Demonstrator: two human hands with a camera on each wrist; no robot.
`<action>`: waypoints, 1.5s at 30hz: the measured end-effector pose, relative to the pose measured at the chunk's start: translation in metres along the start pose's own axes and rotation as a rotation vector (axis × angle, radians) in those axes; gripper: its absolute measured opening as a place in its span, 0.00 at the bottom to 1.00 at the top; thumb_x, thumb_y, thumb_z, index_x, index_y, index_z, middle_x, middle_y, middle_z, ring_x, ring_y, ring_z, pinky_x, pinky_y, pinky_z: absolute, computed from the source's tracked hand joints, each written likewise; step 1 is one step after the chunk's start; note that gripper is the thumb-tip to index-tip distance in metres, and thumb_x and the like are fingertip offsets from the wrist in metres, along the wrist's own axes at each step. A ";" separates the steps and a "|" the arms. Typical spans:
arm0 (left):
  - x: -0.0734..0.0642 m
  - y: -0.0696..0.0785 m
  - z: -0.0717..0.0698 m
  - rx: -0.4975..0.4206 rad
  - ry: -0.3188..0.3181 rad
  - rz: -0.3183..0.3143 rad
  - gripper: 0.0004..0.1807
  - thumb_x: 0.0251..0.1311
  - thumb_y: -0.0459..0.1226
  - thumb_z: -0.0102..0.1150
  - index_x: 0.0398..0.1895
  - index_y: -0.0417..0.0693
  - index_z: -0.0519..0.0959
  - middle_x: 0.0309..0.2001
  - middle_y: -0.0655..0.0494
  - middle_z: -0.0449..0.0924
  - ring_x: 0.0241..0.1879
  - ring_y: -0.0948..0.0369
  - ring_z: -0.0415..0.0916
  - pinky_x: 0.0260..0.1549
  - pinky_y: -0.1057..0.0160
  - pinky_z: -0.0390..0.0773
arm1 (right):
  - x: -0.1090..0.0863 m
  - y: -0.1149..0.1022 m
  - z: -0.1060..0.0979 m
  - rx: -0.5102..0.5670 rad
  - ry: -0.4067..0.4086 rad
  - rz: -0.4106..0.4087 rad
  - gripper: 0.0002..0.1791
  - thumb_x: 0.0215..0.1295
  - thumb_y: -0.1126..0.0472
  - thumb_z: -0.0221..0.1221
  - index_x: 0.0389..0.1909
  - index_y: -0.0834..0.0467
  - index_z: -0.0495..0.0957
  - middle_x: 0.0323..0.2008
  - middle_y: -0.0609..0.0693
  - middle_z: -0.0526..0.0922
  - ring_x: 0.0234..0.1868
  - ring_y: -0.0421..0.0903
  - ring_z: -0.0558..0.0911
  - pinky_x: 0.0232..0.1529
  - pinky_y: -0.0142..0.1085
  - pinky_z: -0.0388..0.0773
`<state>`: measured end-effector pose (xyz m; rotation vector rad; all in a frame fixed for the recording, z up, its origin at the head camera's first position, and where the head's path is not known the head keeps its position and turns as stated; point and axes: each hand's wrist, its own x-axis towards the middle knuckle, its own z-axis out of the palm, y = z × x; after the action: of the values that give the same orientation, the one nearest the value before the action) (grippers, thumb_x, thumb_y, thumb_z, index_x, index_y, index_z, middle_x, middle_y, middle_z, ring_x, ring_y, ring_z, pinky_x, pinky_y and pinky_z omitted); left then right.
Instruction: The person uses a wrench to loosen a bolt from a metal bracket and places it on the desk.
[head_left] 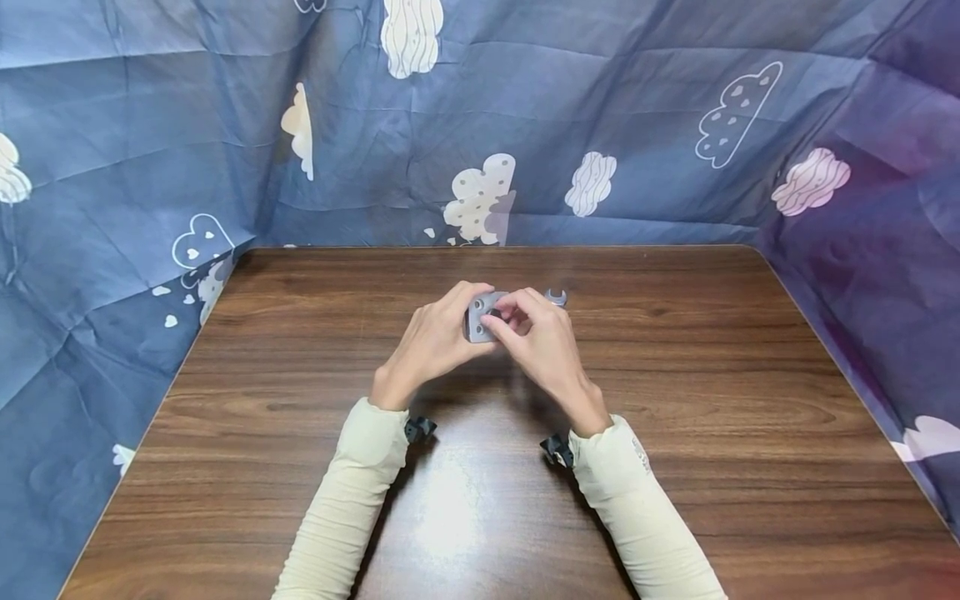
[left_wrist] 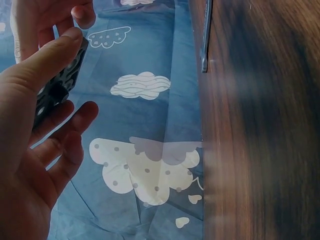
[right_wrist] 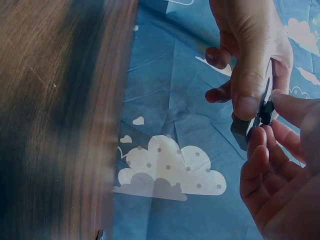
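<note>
My left hand point(head_left: 435, 337) grips a grey plate with round holes point(head_left: 476, 323) by its edges, holding it up above the table. Against the plate's face, my right hand point(head_left: 546, 343) pinches a small black piece point(right_wrist: 267, 113) between thumb and fingertips. In the right wrist view the black piece touches the plate, seen nearly edge-on; its exact kind is hard to tell. From the left wrist view, the plate point(left_wrist: 75, 75) looks dark and several holes show. An open-ended wrench point(head_left: 557, 297) lies just behind my right hand, its handle hidden in the head view.
Under both arms spreads a brown wood-grain table point(head_left: 300, 350), with a bright reflection near its front. A blue curtain with white clouds point(head_left: 600, 100) hangs behind the table and along both sides. Small black devices point(head_left: 420, 429) sit at the wrists.
</note>
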<state>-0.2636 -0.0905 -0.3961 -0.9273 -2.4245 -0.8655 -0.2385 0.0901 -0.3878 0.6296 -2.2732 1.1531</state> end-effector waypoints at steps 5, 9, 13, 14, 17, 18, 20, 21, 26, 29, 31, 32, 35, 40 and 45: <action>-0.001 -0.001 0.000 0.005 0.001 -0.004 0.35 0.46 0.48 0.76 0.58 0.49 0.73 0.47 0.57 0.78 0.32 0.60 0.77 0.29 0.59 0.79 | 0.000 0.000 0.000 0.014 -0.022 -0.012 0.10 0.58 0.62 0.70 0.37 0.63 0.83 0.31 0.52 0.81 0.28 0.42 0.79 0.30 0.33 0.79; -0.001 -0.001 -0.001 0.006 0.000 -0.008 0.36 0.46 0.48 0.76 0.58 0.49 0.74 0.47 0.57 0.79 0.31 0.60 0.77 0.29 0.59 0.79 | 0.000 0.000 0.000 0.022 -0.039 -0.020 0.10 0.59 0.62 0.69 0.38 0.63 0.84 0.32 0.52 0.81 0.30 0.42 0.78 0.32 0.38 0.80; -0.002 -0.001 -0.001 0.004 -0.003 -0.014 0.35 0.46 0.48 0.76 0.58 0.48 0.74 0.47 0.57 0.79 0.32 0.60 0.77 0.29 0.59 0.79 | 0.000 0.000 0.000 0.025 -0.050 -0.029 0.09 0.59 0.64 0.69 0.39 0.62 0.84 0.34 0.52 0.81 0.31 0.43 0.79 0.33 0.38 0.81; -0.002 -0.002 -0.001 0.002 -0.003 -0.015 0.35 0.47 0.48 0.76 0.58 0.48 0.74 0.48 0.57 0.79 0.32 0.60 0.77 0.29 0.59 0.79 | 0.000 0.000 0.000 0.026 -0.053 -0.030 0.10 0.59 0.64 0.69 0.40 0.62 0.84 0.35 0.53 0.81 0.31 0.43 0.79 0.33 0.38 0.81; -0.002 -0.002 -0.001 0.001 -0.002 -0.014 0.34 0.47 0.47 0.75 0.58 0.48 0.74 0.47 0.57 0.79 0.32 0.60 0.78 0.29 0.59 0.79 | 0.000 -0.001 0.000 0.024 -0.060 -0.039 0.10 0.59 0.65 0.69 0.41 0.63 0.84 0.36 0.53 0.81 0.31 0.43 0.80 0.34 0.37 0.81; -0.002 -0.002 -0.001 0.000 -0.001 -0.012 0.34 0.47 0.47 0.75 0.58 0.48 0.73 0.47 0.57 0.79 0.32 0.60 0.78 0.28 0.59 0.79 | 0.000 -0.001 0.000 0.025 -0.061 -0.042 0.10 0.59 0.65 0.69 0.41 0.63 0.84 0.37 0.54 0.81 0.32 0.44 0.80 0.34 0.36 0.81; -0.001 -0.002 -0.001 0.001 0.001 -0.007 0.34 0.47 0.46 0.75 0.58 0.49 0.73 0.48 0.56 0.79 0.32 0.60 0.78 0.28 0.59 0.79 | 0.000 -0.001 0.000 0.023 -0.064 -0.048 0.10 0.59 0.66 0.68 0.41 0.63 0.84 0.38 0.54 0.81 0.32 0.44 0.80 0.34 0.35 0.81; -0.001 -0.002 -0.002 0.001 0.001 -0.005 0.34 0.47 0.46 0.75 0.58 0.49 0.73 0.48 0.56 0.79 0.32 0.60 0.78 0.28 0.59 0.79 | 0.000 -0.001 0.000 0.022 -0.065 -0.051 0.10 0.59 0.66 0.68 0.41 0.63 0.84 0.39 0.54 0.81 0.32 0.44 0.80 0.34 0.34 0.80; -0.001 -0.004 -0.002 -0.002 -0.004 -0.009 0.35 0.47 0.46 0.76 0.59 0.48 0.73 0.49 0.56 0.79 0.32 0.60 0.78 0.29 0.59 0.79 | 0.001 -0.001 0.000 0.046 -0.058 -0.030 0.15 0.59 0.65 0.69 0.46 0.63 0.82 0.41 0.54 0.80 0.32 0.43 0.80 0.34 0.34 0.81; -0.002 -0.004 -0.002 -0.007 -0.007 -0.017 0.36 0.46 0.46 0.77 0.59 0.48 0.73 0.48 0.56 0.79 0.33 0.60 0.78 0.29 0.59 0.79 | 0.001 -0.001 0.000 0.054 -0.030 0.004 0.18 0.59 0.62 0.70 0.48 0.62 0.81 0.39 0.54 0.80 0.32 0.43 0.80 0.34 0.35 0.81; -0.002 -0.003 -0.002 -0.008 -0.004 -0.015 0.36 0.46 0.47 0.77 0.59 0.48 0.73 0.48 0.56 0.79 0.33 0.60 0.78 0.29 0.58 0.79 | 0.001 -0.001 0.000 0.045 -0.009 0.021 0.17 0.59 0.60 0.70 0.48 0.62 0.81 0.36 0.53 0.80 0.31 0.43 0.80 0.34 0.34 0.80; -0.001 -0.003 -0.002 -0.008 -0.002 -0.012 0.36 0.46 0.48 0.77 0.58 0.48 0.73 0.48 0.56 0.79 0.33 0.60 0.78 0.30 0.58 0.79 | 0.001 -0.002 0.000 0.035 -0.001 0.026 0.17 0.59 0.60 0.70 0.46 0.62 0.81 0.34 0.52 0.81 0.31 0.42 0.80 0.34 0.34 0.79; -0.001 -0.002 -0.002 -0.003 0.003 -0.003 0.36 0.46 0.49 0.77 0.58 0.48 0.73 0.48 0.57 0.79 0.33 0.60 0.78 0.30 0.58 0.79 | 0.002 -0.001 0.000 0.009 0.010 0.028 0.13 0.59 0.59 0.70 0.42 0.61 0.82 0.31 0.51 0.81 0.28 0.42 0.79 0.33 0.34 0.78; 0.000 0.000 -0.001 -0.003 -0.001 0.006 0.35 0.46 0.48 0.76 0.58 0.49 0.74 0.47 0.57 0.78 0.32 0.61 0.77 0.29 0.59 0.79 | 0.001 -0.002 -0.001 -0.022 0.010 0.022 0.10 0.57 0.60 0.71 0.35 0.61 0.83 0.27 0.50 0.80 0.26 0.42 0.78 0.30 0.38 0.78; 0.000 0.000 -0.001 0.000 -0.006 0.003 0.35 0.46 0.48 0.76 0.58 0.49 0.74 0.47 0.58 0.78 0.32 0.61 0.77 0.29 0.59 0.79 | 0.000 -0.002 -0.002 -0.020 -0.003 0.016 0.11 0.57 0.60 0.71 0.35 0.62 0.83 0.27 0.51 0.80 0.26 0.43 0.78 0.29 0.41 0.78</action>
<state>-0.2634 -0.0907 -0.3954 -0.9347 -2.4273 -0.8626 -0.2376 0.0904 -0.3858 0.6062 -2.2934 1.1358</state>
